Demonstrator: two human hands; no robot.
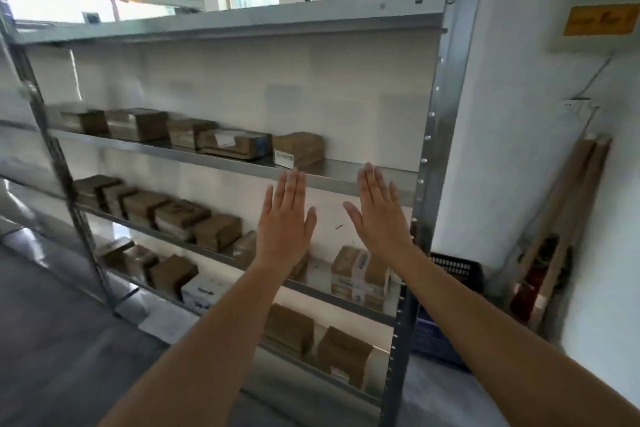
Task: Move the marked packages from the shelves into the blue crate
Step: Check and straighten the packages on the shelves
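Packages (298, 148) of brown card, lined up in rows along the tiers of a metal shelving unit (346, 180) that filled the frame from upper left to lower right. Stacked side by side with faces outward, presumably so labels could be read; too blurred to say which carried a mark. None in hand, none yet in the crate. Blue crate (436, 336) at right of centre, tucked on the floor just beside the rack's right post and partly hidden behind it, a dark basket (457, 269) sitting on top of it; probably parked there to keep the carry short. Wooden battens (568, 204) propped against the white wall at right, two yellow signs (604, 19) above. Left hand (285, 222) and right hand (379, 215) raised together at frame centre, backs to the camera, fingers straight and nearly together, thumbs out, holding nothing and touching nothing; seemingly shown flat before any reach. Nearest box just above the left fingertips.
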